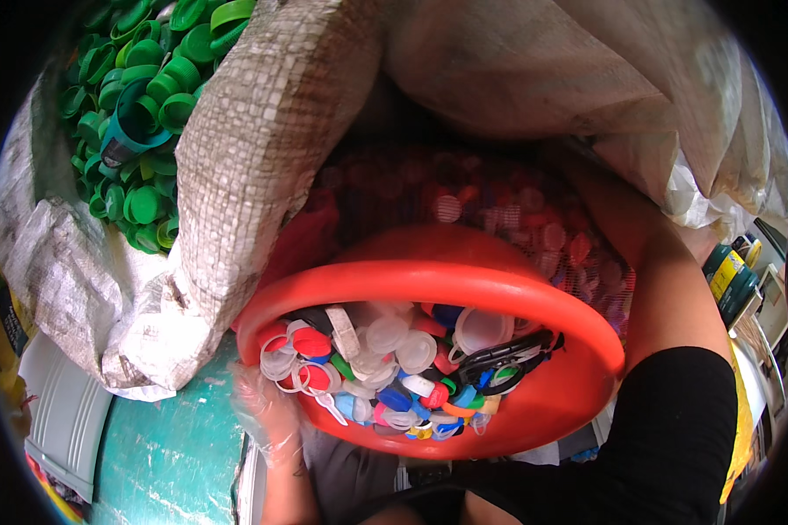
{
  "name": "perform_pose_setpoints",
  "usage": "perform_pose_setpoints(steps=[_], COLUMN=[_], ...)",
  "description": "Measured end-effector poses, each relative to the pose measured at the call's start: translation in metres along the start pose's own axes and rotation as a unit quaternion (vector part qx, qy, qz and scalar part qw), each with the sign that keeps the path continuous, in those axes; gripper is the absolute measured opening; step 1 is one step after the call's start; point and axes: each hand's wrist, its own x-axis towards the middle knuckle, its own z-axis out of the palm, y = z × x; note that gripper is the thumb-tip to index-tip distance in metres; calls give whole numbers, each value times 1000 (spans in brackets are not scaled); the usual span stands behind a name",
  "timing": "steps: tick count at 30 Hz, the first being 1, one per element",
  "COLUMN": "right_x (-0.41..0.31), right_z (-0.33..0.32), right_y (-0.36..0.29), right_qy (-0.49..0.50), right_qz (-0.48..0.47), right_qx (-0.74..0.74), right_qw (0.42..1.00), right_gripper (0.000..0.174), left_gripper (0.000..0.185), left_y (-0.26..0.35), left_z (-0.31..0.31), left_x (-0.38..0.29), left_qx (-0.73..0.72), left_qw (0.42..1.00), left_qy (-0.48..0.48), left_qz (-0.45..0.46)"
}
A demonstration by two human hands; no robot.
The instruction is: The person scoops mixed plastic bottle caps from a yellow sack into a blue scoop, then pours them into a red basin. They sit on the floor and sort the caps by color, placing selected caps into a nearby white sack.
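Note:
A red plastic basin (565, 387), tilted with its mouth facing me, holds mixed plastic bottle caps (394, 367). White, red, blue and green caps lie in it with clear rings and a black plastic piece (499, 357). My left hand (262, 397), in a thin clear plastic glove, grips the basin's left rim. My right arm reaches past the basin's right side into shadow; the hand itself is out of view. Behind the basin is a red mesh sack (604, 275) full of caps, dim in the shade.
A white woven sack (256, 131) hangs over the far side. Green bottle caps (144, 203) and a teal cup (131, 128) fill a woven sack at upper left. A scratched green tabletop (164, 453) lies at lower left, beside a grey plastic panel (59, 413).

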Motion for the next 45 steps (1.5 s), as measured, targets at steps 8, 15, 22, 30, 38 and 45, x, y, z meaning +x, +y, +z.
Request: perform_pose_setpoints(steps=[8, 15, 22, 30, 38, 45], right_x=[5, 1, -6, -70, -100, -45], right_z=[1, 2, -2, -30, -30, 4], right_y=[0, 4, 10, 36, 36, 44], right_qy=[6, 6, 6, 30, 3, 3], right_qz=[-2, 0, -6, -22, 9, 19], right_qx=[1, 3, 3, -4, -21, 9], right_qw=[1000, 1000, 1000, 999, 1000, 1000], right_gripper=[42, 42, 43, 43, 43, 43], left_gripper=[15, 26, 23, 15, 24, 22], left_y=[5, 0, -7, -14, -27, -36], left_z=[-3, -1, 5, 11, 24, 15], left_x=[3, 1, 4, 5, 7, 9], left_qx=[23, -64, 59, -8, -98, 35], left_qw=[997, 997, 993, 999, 994, 988], left_qy=[9, -16, 27, 7, 39, 46], left_qz=[75, -49, 95, 48, 30, 143])
